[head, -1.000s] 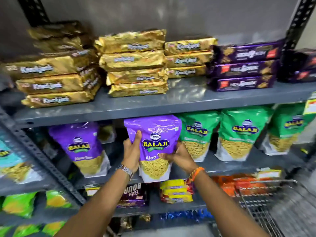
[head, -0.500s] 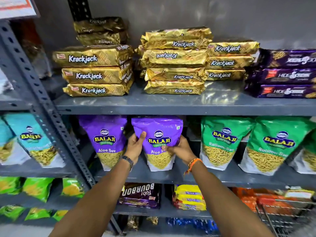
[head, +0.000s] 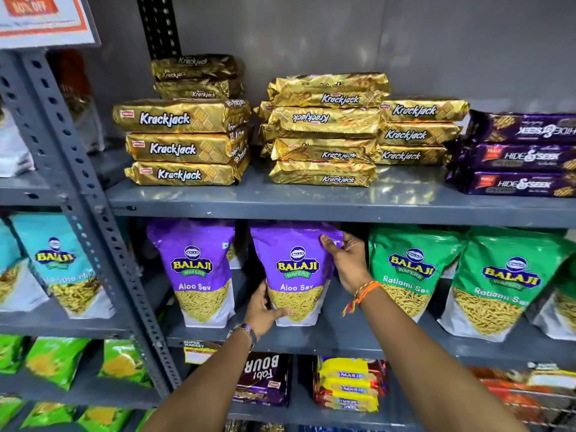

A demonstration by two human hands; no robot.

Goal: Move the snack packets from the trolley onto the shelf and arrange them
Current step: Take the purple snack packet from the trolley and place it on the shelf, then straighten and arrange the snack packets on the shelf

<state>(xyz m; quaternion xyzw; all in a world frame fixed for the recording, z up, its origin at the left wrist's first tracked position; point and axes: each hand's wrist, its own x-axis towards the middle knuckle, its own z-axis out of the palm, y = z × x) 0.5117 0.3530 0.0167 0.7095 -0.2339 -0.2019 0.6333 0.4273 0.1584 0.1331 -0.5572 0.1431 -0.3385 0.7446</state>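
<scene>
A purple Balaji Aloo Sev packet (head: 296,269) stands upright on the middle grey shelf (head: 343,338). My left hand (head: 265,311) grips its lower left corner. My right hand (head: 346,260) holds its upper right edge. To its left stands a second purple Aloo Sev packet (head: 196,269), close beside it. Green Balaji Ratlami Sev packets (head: 411,272) stand to the right. A corner of the wire trolley (head: 542,410) shows at the bottom right.
Gold Krackjack stacks (head: 184,145) and purple Hide & Seek packs (head: 517,157) fill the shelf above. A slotted grey upright (head: 84,194) splits off the left bay, which holds teal Balaji packets (head: 59,263). Bourbon (head: 265,378) and Marie biscuits (head: 349,385) lie on the shelf below.
Both hands carried the purple packet in onto the middle shelf, beside the other purple one. My right hand rose to its top right edge, my left dropped to its base. The view shifted left.
</scene>
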